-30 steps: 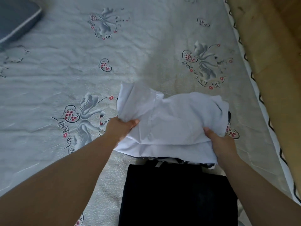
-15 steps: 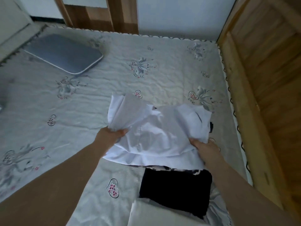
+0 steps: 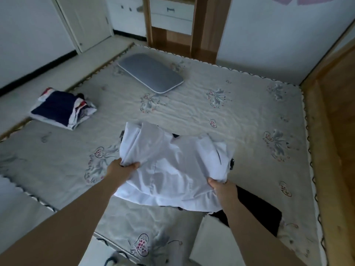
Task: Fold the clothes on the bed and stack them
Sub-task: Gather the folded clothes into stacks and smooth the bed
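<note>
The left hand [image 3: 120,168] grips the left edge of a folded white garment [image 3: 172,169], thumb on top and fingers curled under the cloth. The right hand [image 3: 223,189] grips the right edge of the same garment, thumb pressed on the upper face. The garment is held between both hands above the bed [image 3: 192,112], near its front edge; whether its underside touches anything cannot be determined. A black garment [image 3: 259,208] lies flat on the bed directly beneath and to the right of the white one, partly covered by it and by the right forearm. A folded navy-and-white stack [image 3: 61,110] rests at the left edge of the bed, well apart from the hands. A grey pillow [image 3: 151,73] lies near the far end
</note>
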